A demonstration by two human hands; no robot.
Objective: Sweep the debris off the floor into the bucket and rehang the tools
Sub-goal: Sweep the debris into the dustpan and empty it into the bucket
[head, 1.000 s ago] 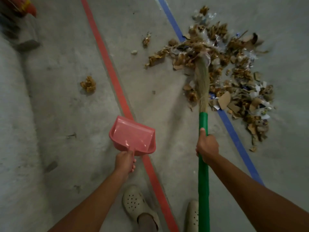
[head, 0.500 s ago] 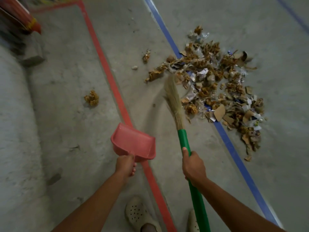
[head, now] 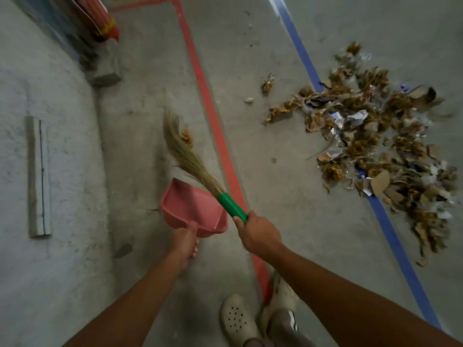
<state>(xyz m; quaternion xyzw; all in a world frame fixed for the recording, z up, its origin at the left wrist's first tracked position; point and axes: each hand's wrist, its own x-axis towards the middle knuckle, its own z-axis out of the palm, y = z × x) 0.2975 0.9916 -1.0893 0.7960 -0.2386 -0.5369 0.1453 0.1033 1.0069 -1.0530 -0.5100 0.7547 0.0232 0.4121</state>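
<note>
- The debris pile [head: 375,151] lies loose well to the right of the red line [head: 200,76], spread across the blue line [head: 395,236]. A few stray scraps [head: 267,84] sit between the pile and the red line.
- One small clump [head: 187,138] lies just left of the red line, beside the bristles of the broom [head: 185,159].
- The right hand [head: 258,234] is clenched round the broom's green handle, over the red line.
- The left hand [head: 184,242] grasps the handle of the pink dustpan [head: 193,209], just left of the red line. No debris shows in the pan.
- The job looks barely begun: gathering, tipping into the bucket (not in view) and rehanging all remain.
</note>
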